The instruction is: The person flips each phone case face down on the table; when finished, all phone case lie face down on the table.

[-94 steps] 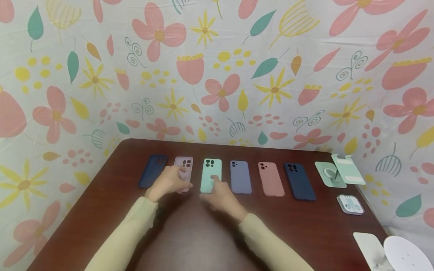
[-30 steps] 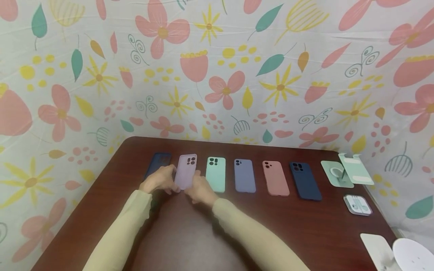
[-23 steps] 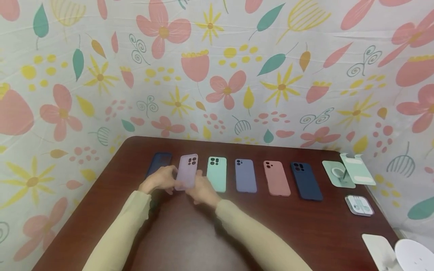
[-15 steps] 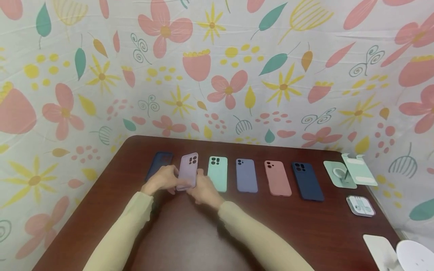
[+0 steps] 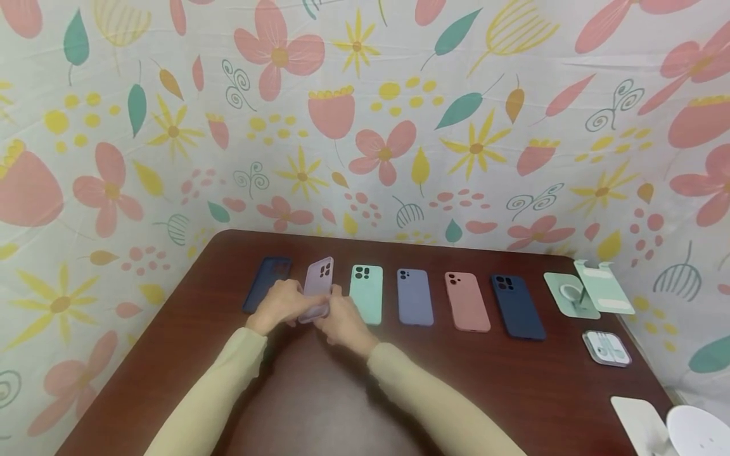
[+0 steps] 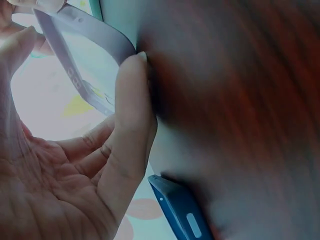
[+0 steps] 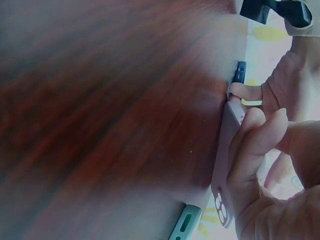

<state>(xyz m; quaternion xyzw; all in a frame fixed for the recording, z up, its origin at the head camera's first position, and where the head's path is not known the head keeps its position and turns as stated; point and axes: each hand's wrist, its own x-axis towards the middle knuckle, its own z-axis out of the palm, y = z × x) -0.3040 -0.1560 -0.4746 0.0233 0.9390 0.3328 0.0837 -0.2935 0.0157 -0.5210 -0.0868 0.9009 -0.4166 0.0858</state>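
A lilac phone case point(image 5: 317, 280) stands tilted, its left side raised off the table, camera cutouts at the far end. My left hand point(image 5: 281, 304) grips its near left part, thumb across it; the left wrist view shows the hollow inner side of the lilac case point(image 6: 90, 30). My right hand point(image 5: 345, 323) pinches the right edge near the bottom, and in the right wrist view the curled fingers point(image 7: 247, 145) lie against the case. A navy case point(image 5: 261, 285) lies left of the left hand, partly covered. A mint case point(image 5: 369, 297) lies just right of the right hand.
Farther right in the row lie a periwinkle case point(image 5: 415, 297), a pink case point(image 5: 469, 303) and a dark blue case point(image 5: 519, 309). A mint folding stand point(image 5: 606, 288), boxed earphones point(image 5: 607, 348) and a white stand point(image 5: 639, 418) line the table's right side. A floral curtain point(image 5: 365, 126) hangs behind.
My right hand has moved left from the mint case to the lilac one. The lilac case, flat before, has been tilted up on its left side. The view has shifted slightly.
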